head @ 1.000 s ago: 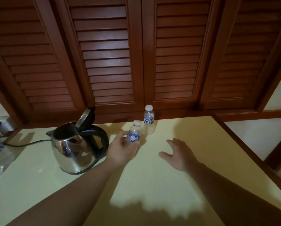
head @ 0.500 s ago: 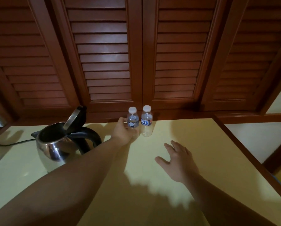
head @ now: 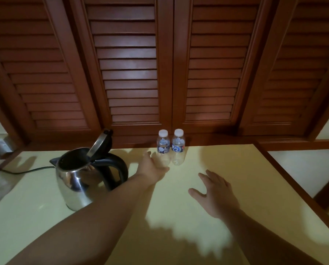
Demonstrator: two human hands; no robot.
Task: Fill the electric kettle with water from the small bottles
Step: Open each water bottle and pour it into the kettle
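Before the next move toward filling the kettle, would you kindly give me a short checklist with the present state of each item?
1. Kettle lid up: ok.
2. Both bottles upright at the back of the counter: left bottle and right bottle, ok.
3. Caps off for pouring: not ok, both white caps are on.
4. Left hand grip on the left bottle: cannot tell, it lies at the base, fingers hidden.
5. Right hand free: ok, open over the counter.
6. Water in the bottles: cannot tell.
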